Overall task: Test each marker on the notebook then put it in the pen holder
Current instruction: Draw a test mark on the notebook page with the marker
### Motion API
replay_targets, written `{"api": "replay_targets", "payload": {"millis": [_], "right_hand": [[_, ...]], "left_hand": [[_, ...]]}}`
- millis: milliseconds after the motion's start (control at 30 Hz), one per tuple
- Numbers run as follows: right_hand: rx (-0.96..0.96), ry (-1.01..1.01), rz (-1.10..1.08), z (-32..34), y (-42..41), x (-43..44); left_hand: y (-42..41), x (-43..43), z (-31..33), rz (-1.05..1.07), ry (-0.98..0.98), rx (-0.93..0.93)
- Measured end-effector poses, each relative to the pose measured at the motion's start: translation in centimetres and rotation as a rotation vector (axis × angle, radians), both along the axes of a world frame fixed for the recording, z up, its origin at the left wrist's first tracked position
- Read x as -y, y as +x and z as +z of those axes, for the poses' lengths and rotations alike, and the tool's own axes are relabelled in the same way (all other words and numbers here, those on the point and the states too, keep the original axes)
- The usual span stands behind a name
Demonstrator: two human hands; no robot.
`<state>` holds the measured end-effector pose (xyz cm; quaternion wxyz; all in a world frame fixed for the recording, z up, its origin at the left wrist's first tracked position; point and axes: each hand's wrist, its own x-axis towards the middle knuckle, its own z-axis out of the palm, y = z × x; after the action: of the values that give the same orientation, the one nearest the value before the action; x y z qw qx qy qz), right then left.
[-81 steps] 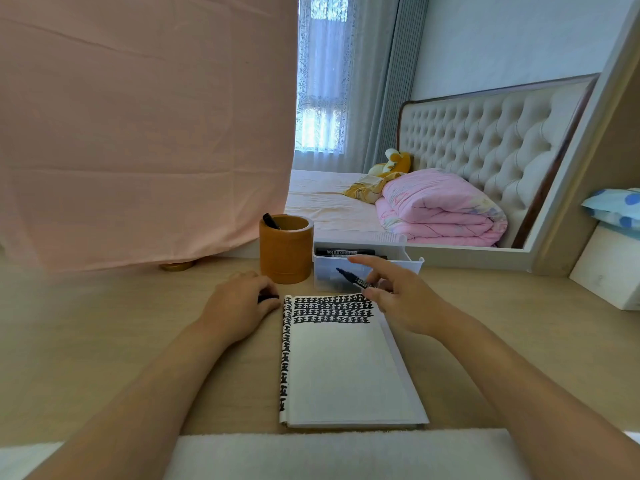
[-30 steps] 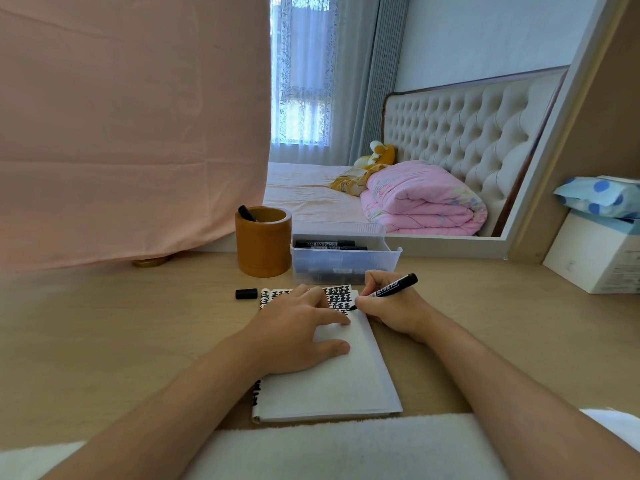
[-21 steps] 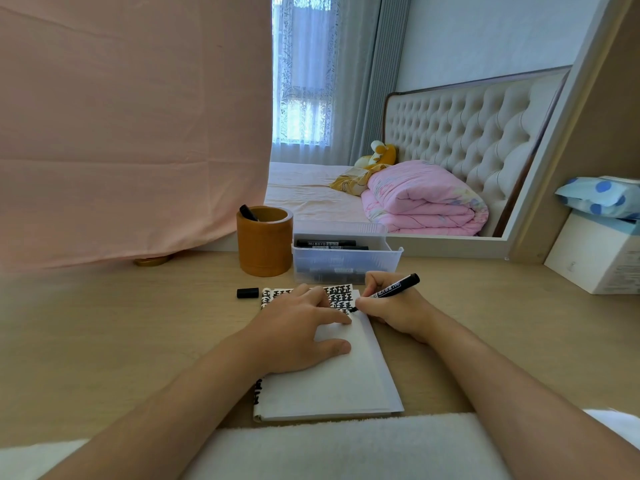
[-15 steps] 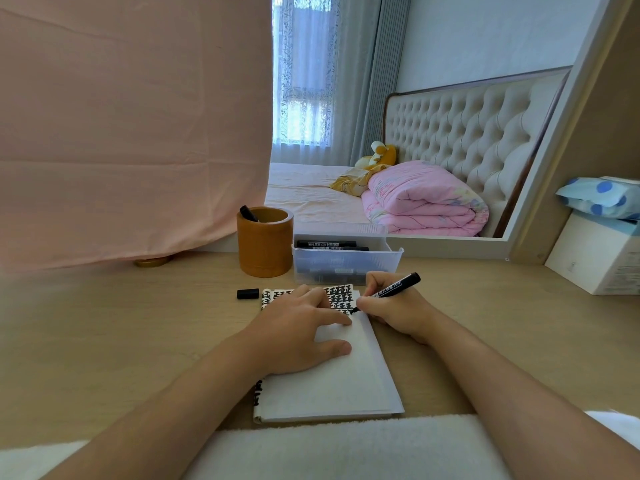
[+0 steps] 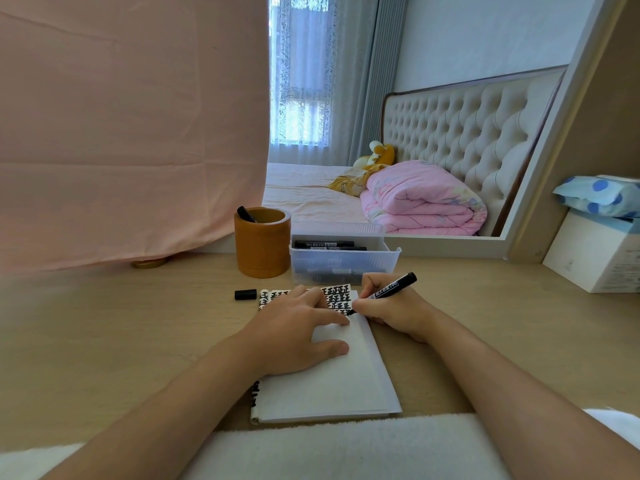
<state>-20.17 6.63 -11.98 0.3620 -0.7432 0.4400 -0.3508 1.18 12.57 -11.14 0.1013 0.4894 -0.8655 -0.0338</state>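
Observation:
A white notebook (image 5: 332,386) lies open on the wooden desk, its top rows filled with black marks. My left hand (image 5: 294,330) rests flat on the page, fingers spread. My right hand (image 5: 391,310) grips an uncapped black marker (image 5: 388,289) with the tip touching the page at the right end of the marks. The marker's black cap (image 5: 245,294) lies on the desk left of the notebook. A brown round pen holder (image 5: 262,244) stands behind, with one black marker (image 5: 245,214) sticking out of it.
A clear plastic box (image 5: 343,261) with several black markers stands right of the pen holder. A white box (image 5: 595,258) with a blue dotted pack on top sits at the far right. A pink cloth (image 5: 131,133) hangs at the back left. White fabric (image 5: 346,448) covers the desk's near edge.
Since the oldest frame, my left hand put the cap down and moved onto the page; my right hand brought the marker tip to the paper. Over the last second, hardly anything has moved.

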Motion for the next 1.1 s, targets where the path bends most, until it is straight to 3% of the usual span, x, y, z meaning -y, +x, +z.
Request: {"api": "replay_targets", "payload": {"millis": [233,467,600,733,833,967,1100], "right_hand": [[-0.005,0.022,-0.037,0.2,0.1,-0.2],[0.209,0.112,-0.044,0.9,-0.1,-0.5],[0.274,0.011,-0.109,2.3,0.5,-0.6],[0.283,0.0,-0.022,3.2,1.3,-0.6],[0.214,0.031,0.085,3.1,2.0,-0.7],[0.102,0.084,0.192,3.1,2.4,-1.0],[0.221,0.253,0.213,3.5,2.5,-0.9]], "left_hand": [[0.0,0.3,-0.3,-0.001,-0.007,-0.008],[0.4,0.6,-0.5,-0.034,-0.025,-0.037],[1.1,0.8,0.1,-0.04,-0.017,-0.254],[3.9,1.8,0.9,0.047,-0.156,-0.456],[6.9,3.0,0.5,0.185,-0.204,-0.408],[9.6,3.9,-0.8,0.328,-0.112,-0.189],[10.4,4.1,-1.2,0.351,-0.064,-0.197]]}}
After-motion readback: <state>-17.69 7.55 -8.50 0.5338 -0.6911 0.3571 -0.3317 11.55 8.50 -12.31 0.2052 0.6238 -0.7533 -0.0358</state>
